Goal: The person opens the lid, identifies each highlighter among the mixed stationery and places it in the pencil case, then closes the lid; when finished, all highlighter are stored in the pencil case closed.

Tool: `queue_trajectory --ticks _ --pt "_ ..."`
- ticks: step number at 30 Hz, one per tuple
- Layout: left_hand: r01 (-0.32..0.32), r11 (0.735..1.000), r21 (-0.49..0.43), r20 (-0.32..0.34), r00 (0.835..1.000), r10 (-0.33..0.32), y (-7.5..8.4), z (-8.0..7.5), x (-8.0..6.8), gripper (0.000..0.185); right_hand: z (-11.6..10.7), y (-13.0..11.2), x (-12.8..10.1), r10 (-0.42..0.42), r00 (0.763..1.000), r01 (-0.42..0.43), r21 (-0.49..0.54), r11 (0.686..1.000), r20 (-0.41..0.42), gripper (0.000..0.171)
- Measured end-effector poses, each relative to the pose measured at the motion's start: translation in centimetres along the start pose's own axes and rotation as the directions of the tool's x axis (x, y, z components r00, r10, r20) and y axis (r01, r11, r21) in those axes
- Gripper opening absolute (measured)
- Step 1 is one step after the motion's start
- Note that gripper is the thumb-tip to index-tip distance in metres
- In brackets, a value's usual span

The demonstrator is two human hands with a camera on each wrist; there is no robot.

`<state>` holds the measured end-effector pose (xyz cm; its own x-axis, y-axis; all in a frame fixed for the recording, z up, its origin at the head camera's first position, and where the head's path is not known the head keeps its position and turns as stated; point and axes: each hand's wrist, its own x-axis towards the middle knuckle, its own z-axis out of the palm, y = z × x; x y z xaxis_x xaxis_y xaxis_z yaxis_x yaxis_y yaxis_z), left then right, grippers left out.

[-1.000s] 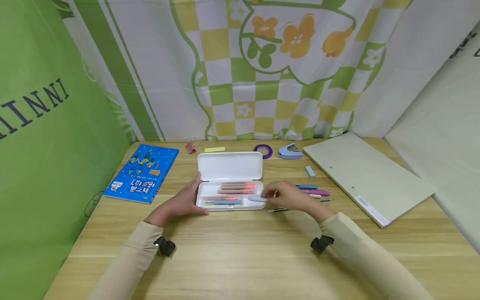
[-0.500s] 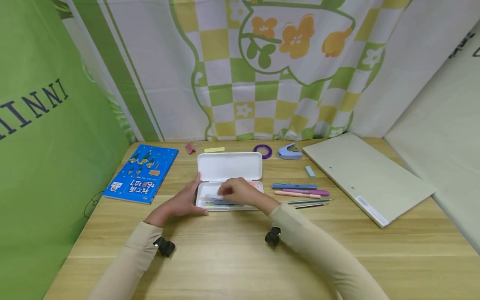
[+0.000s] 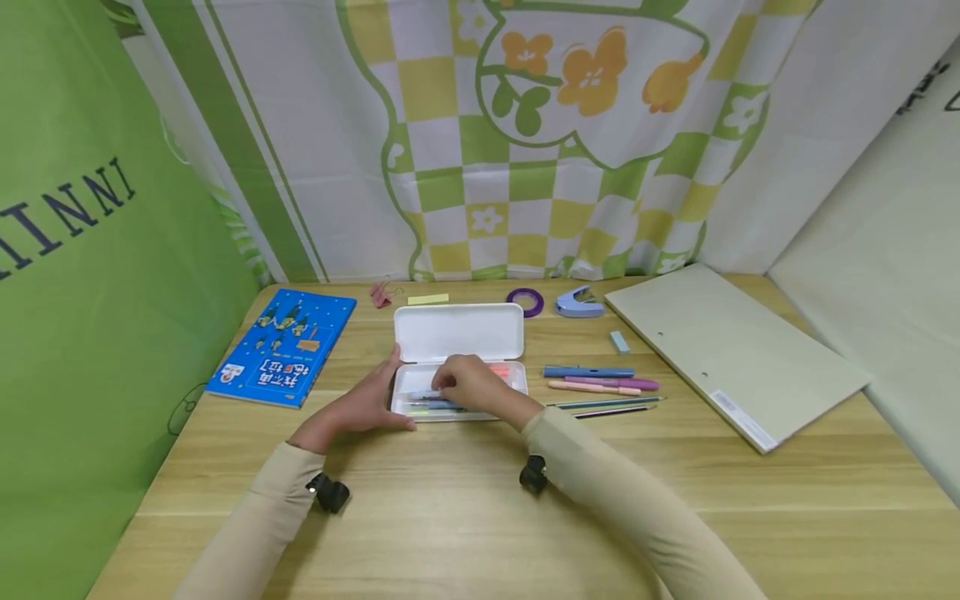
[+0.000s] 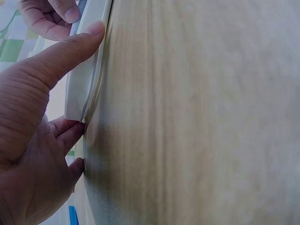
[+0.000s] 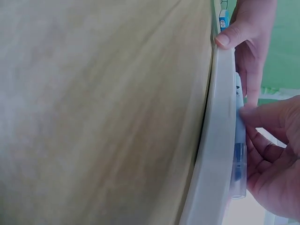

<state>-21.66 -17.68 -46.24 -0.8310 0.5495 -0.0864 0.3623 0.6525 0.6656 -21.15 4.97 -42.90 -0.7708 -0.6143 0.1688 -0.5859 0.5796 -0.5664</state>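
Observation:
A white pencil case (image 3: 459, 332) lies on the wooden table with its lid up. My left hand (image 3: 363, 402) grips its left end, thumb on the front rim and fingers round the side. Inside the case, my right hand (image 3: 480, 388) pinches a light-blue pen (image 5: 240, 129) with a clear cap between thumb and fingers. In the right wrist view the pen runs alongside the case's front wall (image 5: 215, 126). Pink-tipped pencils (image 3: 501, 369) show behind the right hand, which hides part of the contents. More slim pens (image 3: 435, 406) lie in the left half of the case.
Right of the case lie a blue pen (image 3: 588, 372), purple and peach pens, and two pencils (image 3: 611, 411). Farther back are an eraser (image 3: 619, 342), a hole punch (image 3: 580, 302) and purple tape (image 3: 525, 302). A blue book (image 3: 283, 346) sits left, a large pad (image 3: 738, 358) right.
My right hand has moved left from the case's right end to over its left half, carrying the light-blue pen, then shifted slightly farther left. My left hand stays on the case.

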Motion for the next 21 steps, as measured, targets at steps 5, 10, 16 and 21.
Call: queue_trajectory --ticks 5,10,16,21 --pt "-0.005 1.000 0.000 -0.005 1.000 0.005 0.0 0.0 0.0 0.128 0.2 -0.1 -0.1 0.037 0.999 -0.037 -0.012 0.999 -0.008 0.008" --pt "0.006 1.000 -0.004 -0.004 1.000 -0.006 0.1 -0.1 -0.2 0.129 0.0 -0.2 -0.3 0.036 0.999 -0.036 0.004 0.999 0.005 0.008" --pt "0.003 1.000 -0.009 -0.011 1.000 -0.003 0.3 -0.1 -0.2 0.129 -1.4 0.8 -1.6 0.007 1.000 -0.006 0.051 0.999 -0.019 0.010" --pt "0.019 1.000 0.000 -0.007 1.000 -0.019 0.2 0.0 -0.1 0.130 -4.8 3.2 -4.4 0.062 0.996 -0.056 0.089 0.994 -0.059 0.010"
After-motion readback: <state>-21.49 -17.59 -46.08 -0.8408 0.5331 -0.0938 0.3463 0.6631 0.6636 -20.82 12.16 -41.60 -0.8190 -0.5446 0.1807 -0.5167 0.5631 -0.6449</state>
